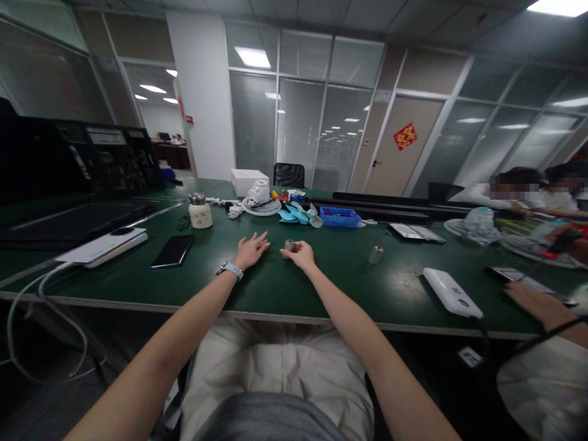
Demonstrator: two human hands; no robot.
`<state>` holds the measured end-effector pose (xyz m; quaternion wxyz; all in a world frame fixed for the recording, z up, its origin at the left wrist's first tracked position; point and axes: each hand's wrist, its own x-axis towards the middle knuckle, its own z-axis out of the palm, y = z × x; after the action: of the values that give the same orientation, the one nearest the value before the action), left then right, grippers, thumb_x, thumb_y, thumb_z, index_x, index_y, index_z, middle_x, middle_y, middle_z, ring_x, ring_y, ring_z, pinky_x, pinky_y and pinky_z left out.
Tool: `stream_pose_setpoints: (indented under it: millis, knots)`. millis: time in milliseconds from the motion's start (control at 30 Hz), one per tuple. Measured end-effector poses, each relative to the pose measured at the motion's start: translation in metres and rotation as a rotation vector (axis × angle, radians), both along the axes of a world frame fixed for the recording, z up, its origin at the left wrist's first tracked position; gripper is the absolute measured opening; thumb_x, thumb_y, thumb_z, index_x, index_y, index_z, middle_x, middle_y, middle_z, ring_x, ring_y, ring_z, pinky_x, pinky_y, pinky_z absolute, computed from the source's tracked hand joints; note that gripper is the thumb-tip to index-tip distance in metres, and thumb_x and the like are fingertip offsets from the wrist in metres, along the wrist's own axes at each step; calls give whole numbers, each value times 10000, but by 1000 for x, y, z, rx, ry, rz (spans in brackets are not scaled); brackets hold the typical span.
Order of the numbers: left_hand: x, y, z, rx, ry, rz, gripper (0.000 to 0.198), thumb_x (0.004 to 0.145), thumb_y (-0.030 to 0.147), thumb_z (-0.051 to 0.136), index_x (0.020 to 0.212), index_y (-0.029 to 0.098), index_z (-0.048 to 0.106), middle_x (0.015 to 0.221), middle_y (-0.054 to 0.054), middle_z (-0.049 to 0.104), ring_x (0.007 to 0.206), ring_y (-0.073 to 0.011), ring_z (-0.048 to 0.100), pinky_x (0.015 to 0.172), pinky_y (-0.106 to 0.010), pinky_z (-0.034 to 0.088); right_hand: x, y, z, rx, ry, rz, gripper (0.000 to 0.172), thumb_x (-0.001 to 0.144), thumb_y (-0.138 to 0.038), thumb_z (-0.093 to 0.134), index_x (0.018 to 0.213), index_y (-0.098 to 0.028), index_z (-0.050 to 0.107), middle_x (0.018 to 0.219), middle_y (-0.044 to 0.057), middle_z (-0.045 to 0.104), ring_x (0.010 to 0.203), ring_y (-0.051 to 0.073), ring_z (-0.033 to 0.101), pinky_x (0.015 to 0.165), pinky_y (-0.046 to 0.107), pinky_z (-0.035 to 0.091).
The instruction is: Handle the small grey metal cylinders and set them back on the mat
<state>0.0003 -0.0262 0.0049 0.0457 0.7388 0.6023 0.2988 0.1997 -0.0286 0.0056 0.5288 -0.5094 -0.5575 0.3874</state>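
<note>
My right hand (301, 254) pinches a small grey metal cylinder (289, 245) between thumb and fingers, upright at the tabletop. To its left, my left hand (252, 250) lies low over the green table (257, 291), fingers spread and nothing in them; a watch (231, 269) is on that wrist. A second metal cylinder (375, 255), much like the first, stands on the table further right, apart from both hands. What kind of part the cylinders are is too small to make out.
Behind my hands are white fan parts (261, 205), light blue fan blades (298, 214) and a blue basket (340, 217). A phone (173, 252) and a cream flask (200, 213) stand left. At right lie a white power bank (452, 293) and another person's hand (535, 301).
</note>
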Motion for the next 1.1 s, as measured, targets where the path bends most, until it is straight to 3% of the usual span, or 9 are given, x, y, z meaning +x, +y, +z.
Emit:
stream_pose_setpoints:
  millis: [167,300,433,733,967,1100]
  knots:
    - [-3,-2,2,13,-109,190,493,953,418,323,1384,221,460,1293,-92,585,1328,-238,387,1057,-415,290,4,-5,24,-338,737,261,117,833,-206,636,925,-140,608,784,28,672,748,129,673,721,237,557]
    - [-5,-5,5,-2,-178,197,484,928,449,375,1324,217,532,1155,-82,671,1110,-238,591,942,-343,412,9,-16,35,-479,983,439,275,964,-334,428,1018,-118,590,783,40,676,725,120,673,748,250,563]
    - [-4,-8,7,26,-282,202,427,931,409,380,1230,195,597,1060,-70,707,1016,-205,631,874,-290,444,9,-26,37,-544,1016,577,430,985,-437,307,1072,-119,583,771,36,682,736,115,670,803,300,546]
    - [-4,-9,7,53,-363,179,404,933,385,367,1160,176,628,974,-61,729,984,-196,643,842,-281,451,7,-34,41,-535,994,631,409,993,-427,270,984,-181,597,868,13,715,788,119,674,846,327,495]
    - [-4,-8,7,60,-359,175,422,936,385,356,1185,175,625,958,-62,732,974,-195,647,852,-276,449,6,-35,41,-545,920,638,416,965,-492,333,984,-178,604,857,18,708,716,117,655,679,261,497]
    - [-4,-7,6,75,-359,173,418,936,386,359,1168,172,634,933,-65,735,952,-193,653,839,-274,453,5,-32,40,-498,821,594,328,924,-491,452,1007,-212,603,833,13,688,653,115,625,601,241,483]
